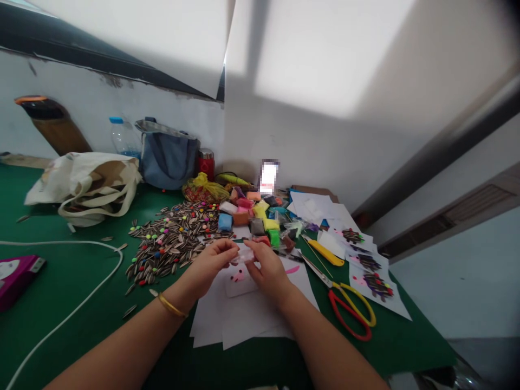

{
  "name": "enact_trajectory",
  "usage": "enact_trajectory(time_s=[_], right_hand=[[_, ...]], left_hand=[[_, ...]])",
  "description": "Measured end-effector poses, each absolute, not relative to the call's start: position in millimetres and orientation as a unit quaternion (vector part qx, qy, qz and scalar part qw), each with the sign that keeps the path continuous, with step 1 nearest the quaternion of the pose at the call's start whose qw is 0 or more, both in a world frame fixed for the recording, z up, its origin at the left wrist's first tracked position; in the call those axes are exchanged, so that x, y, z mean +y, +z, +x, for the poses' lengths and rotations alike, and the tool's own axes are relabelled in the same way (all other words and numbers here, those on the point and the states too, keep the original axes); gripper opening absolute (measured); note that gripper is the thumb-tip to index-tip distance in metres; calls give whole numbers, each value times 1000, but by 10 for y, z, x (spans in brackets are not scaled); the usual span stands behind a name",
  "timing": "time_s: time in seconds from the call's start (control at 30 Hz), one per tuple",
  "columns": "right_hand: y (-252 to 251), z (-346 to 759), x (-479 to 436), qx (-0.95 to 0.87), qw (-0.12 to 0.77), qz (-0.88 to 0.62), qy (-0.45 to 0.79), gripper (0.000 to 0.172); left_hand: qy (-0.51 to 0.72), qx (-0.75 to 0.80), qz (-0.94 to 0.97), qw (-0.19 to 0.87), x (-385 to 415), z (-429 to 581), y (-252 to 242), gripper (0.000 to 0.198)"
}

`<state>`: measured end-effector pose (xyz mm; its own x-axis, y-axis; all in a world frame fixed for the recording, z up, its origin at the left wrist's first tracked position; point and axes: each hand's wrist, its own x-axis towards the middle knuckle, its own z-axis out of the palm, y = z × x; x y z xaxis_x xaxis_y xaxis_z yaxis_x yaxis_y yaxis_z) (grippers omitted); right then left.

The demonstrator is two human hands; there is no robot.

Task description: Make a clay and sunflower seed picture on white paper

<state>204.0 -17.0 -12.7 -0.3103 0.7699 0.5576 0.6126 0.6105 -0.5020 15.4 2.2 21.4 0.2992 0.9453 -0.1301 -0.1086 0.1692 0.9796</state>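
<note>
My left hand (211,265) and my right hand (268,271) meet over white paper sheets (211,319), both closed on a small clear plastic packet (244,254). Its contents look pale and are hard to make out. Just below, a white card (239,290) bears a small pink clay shape (237,276) with dark red dots. A pink tool (292,269) lies flat beside my right hand. To the left spreads a heap of striped sunflower seeds (170,244) mixed with coloured beads. Several packs of coloured clay (240,219) sit behind my hands.
Scissors (345,298) with red and yellow handles lie right, near a yellow utility knife (327,253). Finished-looking seed pictures (377,284) line the right edge. A white cable (93,295), a magenta box (18,281), a cloth bag (89,176) and a blue bag (168,157) are left.
</note>
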Motion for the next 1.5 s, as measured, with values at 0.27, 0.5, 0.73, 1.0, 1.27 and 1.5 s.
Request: enact_trajectory(time_s=[0.27,0.5,0.73,1.0,1.27,1.5], right_hand=[[-135,2071,-196,-789,380,-471,111,37],[-145,2081,-189,-768,382,-491,149,31],[-135,2102,-176,-764,377,-484,202,34],[-102,2165,-144,-753,369,-475,266,32],[-124,2193,-140,-721,393,-464,332,38],[-171,2190,-113,-675,415,-452,410,34]], left_hand=[[417,385,665,486,50,108,168,18],[412,374,647,522,71,128,160,14],[406,423,636,502,94,120,132,13],[375,484,662,432,150,15,205,15],[297,449,580,611,121,28,217,23],[329,449,569,605,112,55,214,14]])
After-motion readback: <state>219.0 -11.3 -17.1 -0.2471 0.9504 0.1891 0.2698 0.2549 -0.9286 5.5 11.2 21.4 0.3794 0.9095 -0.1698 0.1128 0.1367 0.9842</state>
